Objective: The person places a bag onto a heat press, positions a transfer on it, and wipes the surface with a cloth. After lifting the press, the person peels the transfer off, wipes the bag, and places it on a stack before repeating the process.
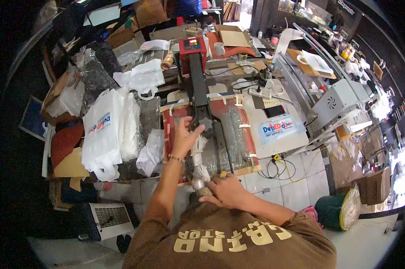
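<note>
A heat press (196, 80) stands in front of me, its red control box (193, 43) showing lit digits. Its long handle (200, 163), wrapped in white cloth, points toward my body. My right hand (227, 190) is closed around the handle's near end, close to my shirt. My left hand (187, 136) hovers beside the dark knob (205, 124) on top of the press, fingers spread and holding nothing. Under the press arm lies a red board (175, 116) edged with tape, partly covered by the press.
White printed bags (104, 130) are stacked at left, with another white bag (144, 77) behind them. At right, a printed sheet (281, 129) and a phone (274, 111) lie on a pale board. Cables (281, 168) hang over the tiled floor. A green spool (335, 213) stands at lower right.
</note>
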Demonstrator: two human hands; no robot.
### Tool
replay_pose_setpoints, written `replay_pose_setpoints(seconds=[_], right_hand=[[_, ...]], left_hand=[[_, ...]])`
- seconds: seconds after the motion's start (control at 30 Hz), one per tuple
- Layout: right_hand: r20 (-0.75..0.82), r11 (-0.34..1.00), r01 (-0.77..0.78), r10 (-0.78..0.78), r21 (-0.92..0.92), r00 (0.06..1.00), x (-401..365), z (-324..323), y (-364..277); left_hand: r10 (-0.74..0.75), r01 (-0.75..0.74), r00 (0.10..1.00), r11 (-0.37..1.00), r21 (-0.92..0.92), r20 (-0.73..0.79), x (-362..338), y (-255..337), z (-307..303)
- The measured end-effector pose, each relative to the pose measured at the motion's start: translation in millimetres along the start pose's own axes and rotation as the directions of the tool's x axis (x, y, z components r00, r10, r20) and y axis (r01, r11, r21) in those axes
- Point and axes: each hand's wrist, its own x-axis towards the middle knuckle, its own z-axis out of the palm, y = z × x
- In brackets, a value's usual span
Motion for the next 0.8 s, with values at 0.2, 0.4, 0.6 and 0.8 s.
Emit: replay_pose_setpoints(seconds=[0.2, 0.4, 0.6, 0.8], right_hand=[[-0.190, 0.996, 0.069, -0.079, -0.059, 0.979, -1, -1, -5], [-0.199, 0.997, 0.061, -0.069, -0.045, 0.978, -1, -5, -6], [-0.202, 0.996, 0.059, -0.071, -0.063, 0.977, -1, -3, -4], [-0.044, 1.000, -0.027, 0.028, 0.015, 0.999, 0, -10, -8]], left_hand=[[-0.433, 0.459, 0.887, 0.868, -0.189, 0.161, 13, -30, 21], [-0.374, 0.395, 0.918, 0.887, -0.240, 0.128, 12, -35, 24], [-0.346, 0.360, 0.932, 0.915, -0.183, 0.105, 14, -37, 23], [-0.384, 0.403, 0.915, 0.892, -0.203, 0.126, 11, -12, 18]])
